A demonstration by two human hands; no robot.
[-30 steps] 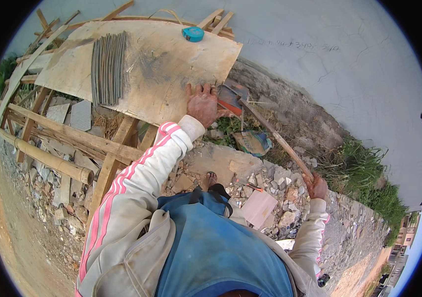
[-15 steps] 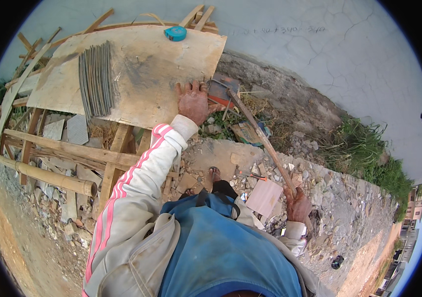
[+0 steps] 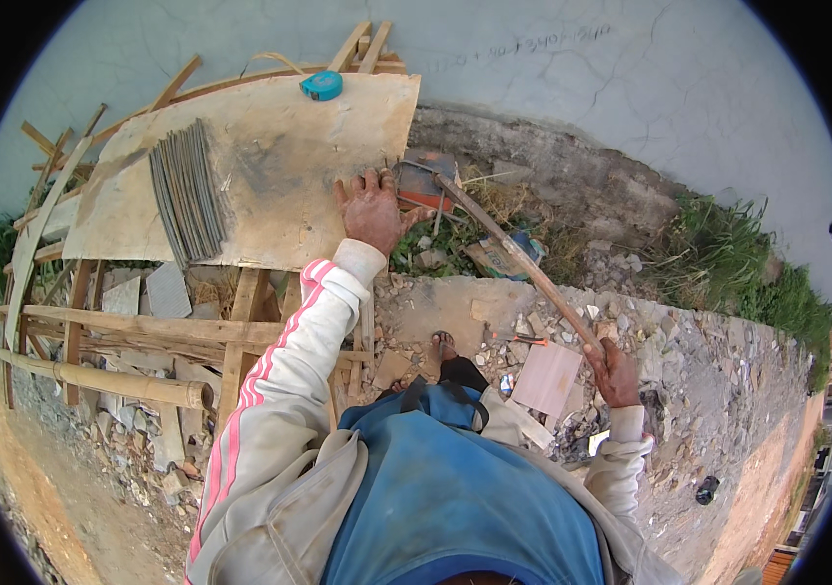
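Note:
My left hand [image 3: 370, 213] lies with fingers spread on the right edge of a worn plywood board [image 3: 279, 146]. Just beyond its fingertips a thin bent metal rod [image 3: 414, 168] runs into the far end of a long wooden-looking bar [image 3: 508, 239]. My right hand [image 3: 614, 372] grips the near end of that bar, low on the right. A bundle of straight metal rods [image 3: 185, 193] rests on the board's left part, and a turquoise tape measure [image 3: 321, 86] sits at its far edge. An orange-and-dark object [image 3: 418, 195] is partly visible under the bar.
Rough timbers and bamboo [image 3: 114, 375] stand beneath and left of the board. A pale cracked wall [image 3: 620, 68] runs behind, with weeds [image 3: 698, 244] at its foot. Rubble, a pink flat piece [image 3: 547, 380] and an orange-handled tool [image 3: 521, 339] lie on the ground near my feet.
My right hand swung down with the bar's near end half a second ago, then came back up. My left hand stays on the board. The whole view has shifted slightly.

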